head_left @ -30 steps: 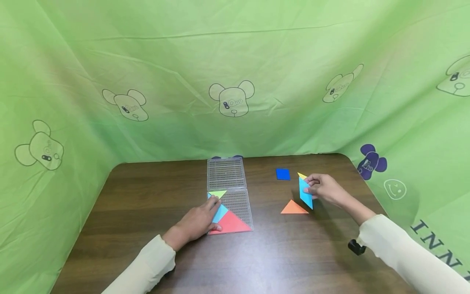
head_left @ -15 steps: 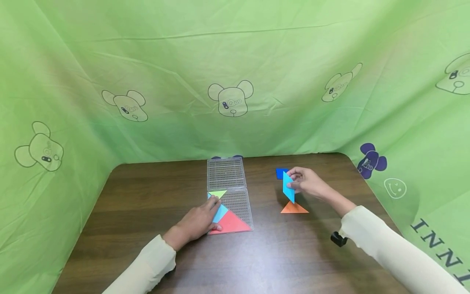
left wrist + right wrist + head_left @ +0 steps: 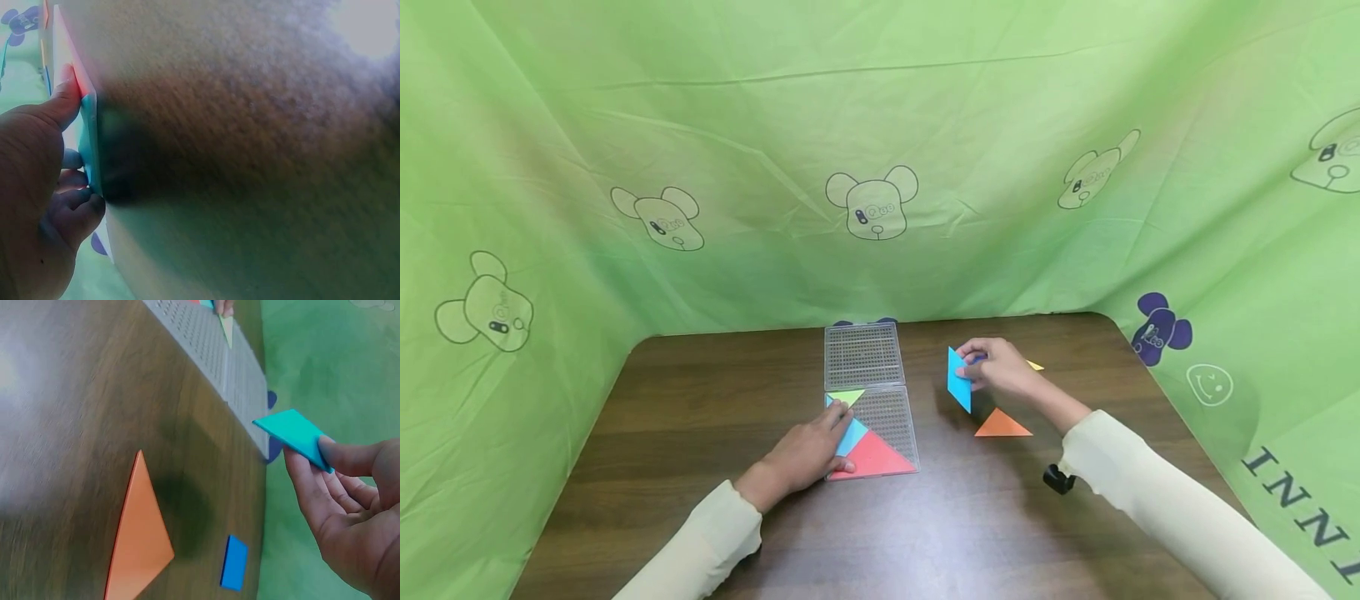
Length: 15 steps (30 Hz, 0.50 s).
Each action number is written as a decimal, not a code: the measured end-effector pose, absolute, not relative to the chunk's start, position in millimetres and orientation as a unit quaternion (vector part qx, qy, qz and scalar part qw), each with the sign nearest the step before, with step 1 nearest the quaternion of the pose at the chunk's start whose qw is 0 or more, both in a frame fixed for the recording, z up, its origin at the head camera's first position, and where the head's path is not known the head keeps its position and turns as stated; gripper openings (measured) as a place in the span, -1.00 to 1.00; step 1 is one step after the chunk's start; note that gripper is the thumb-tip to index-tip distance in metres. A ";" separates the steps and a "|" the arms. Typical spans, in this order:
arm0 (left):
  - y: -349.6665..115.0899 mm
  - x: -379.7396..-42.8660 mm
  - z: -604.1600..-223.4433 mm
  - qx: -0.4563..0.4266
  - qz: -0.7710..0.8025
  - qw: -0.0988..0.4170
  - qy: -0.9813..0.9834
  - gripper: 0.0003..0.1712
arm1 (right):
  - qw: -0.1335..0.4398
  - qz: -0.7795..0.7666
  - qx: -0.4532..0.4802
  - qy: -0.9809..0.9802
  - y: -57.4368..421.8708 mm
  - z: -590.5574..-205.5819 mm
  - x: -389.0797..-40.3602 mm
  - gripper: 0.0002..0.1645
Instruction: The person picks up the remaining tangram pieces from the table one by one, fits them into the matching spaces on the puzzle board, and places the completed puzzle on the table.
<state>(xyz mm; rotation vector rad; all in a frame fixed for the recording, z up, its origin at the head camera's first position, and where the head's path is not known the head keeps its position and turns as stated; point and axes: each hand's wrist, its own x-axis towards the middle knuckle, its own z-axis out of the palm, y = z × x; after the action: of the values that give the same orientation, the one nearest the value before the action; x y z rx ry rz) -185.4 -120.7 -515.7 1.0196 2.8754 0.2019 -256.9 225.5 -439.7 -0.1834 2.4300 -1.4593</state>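
My right hand (image 3: 1000, 367) pinches a light blue parallelogram tangram piece (image 3: 958, 382) between thumb and fingers. It is raised above the table, right of the opened clear tangram case (image 3: 887, 417). In the right wrist view the same parallelogram (image 3: 297, 434) is tilted, with the thumb on its face. My left hand (image 3: 801, 454) rests on the case's near half, touching the pieces there. Beside and under it show a red triangle (image 3: 876, 457), a light blue piece (image 3: 852, 436) and a yellow-green triangle (image 3: 848, 397). The left wrist view has the thumb (image 3: 65, 100) on the red piece.
An orange triangle (image 3: 1002, 423) lies on the table below the right hand. A dark blue square (image 3: 234, 562) and a yellow piece (image 3: 1036, 365) lie farther back, partly hidden by that hand in the head view. Behind the wooden table (image 3: 715, 383) hangs a green cloth (image 3: 760, 275).
My right hand has carried the light blue parallelogram leftward, past the orange triangle and over the blue square, toward the case. The left hand has stayed in place on the case.
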 end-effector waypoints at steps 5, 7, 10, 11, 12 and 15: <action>-120.6 -185.1 -515.5 0.333 0.069 0.042 0.939 0.00 | 0.160 -0.528 -0.074 0.831 213.7 -440.1 -258.8 -0.64; -120.6 -185.1 -515.6 0.333 0.069 0.042 0.939 0.00 | 0.165 -0.532 -0.085 0.826 209.9 -440.1 -259.4 -0.64; -120.4 -185.2 -515.8 0.332 0.070 0.044 0.940 0.00 | 0.176 -0.536 -0.101 0.820 204.3 -440.6 -260.6 -0.65; -120.3 -185.2 -515.7 0.331 0.071 0.045 0.940 0.00 | 0.179 -0.537 -0.106 0.818 202.5 -440.8 -261.3 -0.65; -120.3 -185.2 -515.8 0.331 0.071 0.044 0.940 0.00 | 0.183 -0.537 -0.112 0.816 200.7 -440.9 -261.8 -0.63; -119.9 -185.4 -514.7 0.333 0.071 0.041 0.939 0.00 | 0.194 -0.538 -0.114 0.812 194.8 -441.4 -263.5 -0.60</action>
<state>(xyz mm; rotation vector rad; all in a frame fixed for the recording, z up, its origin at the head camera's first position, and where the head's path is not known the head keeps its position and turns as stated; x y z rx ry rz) -185.4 -119.9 -514.7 1.0196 2.8757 0.2179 -263.5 194.8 -441.4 -0.3188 2.2787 -1.5097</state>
